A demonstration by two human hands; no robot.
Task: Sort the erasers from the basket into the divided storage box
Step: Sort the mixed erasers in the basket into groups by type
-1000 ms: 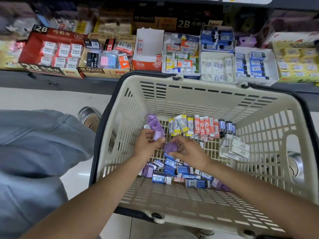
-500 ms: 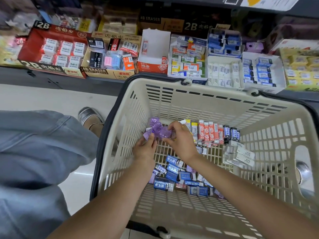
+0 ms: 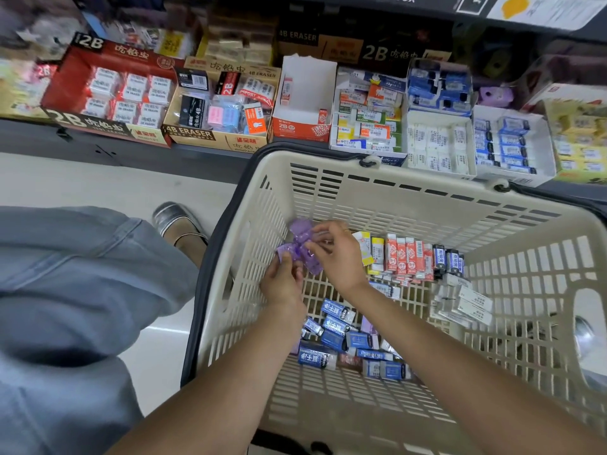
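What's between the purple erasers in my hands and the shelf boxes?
Only the basket's far wall rises between the purple erasers, held by the left hand and right hand, and the shelf boxes; lift over it.

A single wide-angle view is taken from the person's head, directed forward and steeply down. The left hand point(image 3: 283, 284) and right hand point(image 3: 338, 254) are seen close below, near the frame's middle, inside the basket point(image 3: 410, 205), both forearms entering from the bottom edge. Beyond the hands the shelf boxes point(image 3: 368, 116) are seen; left of them, the floor point(image 3: 98, 178). No second view is given.
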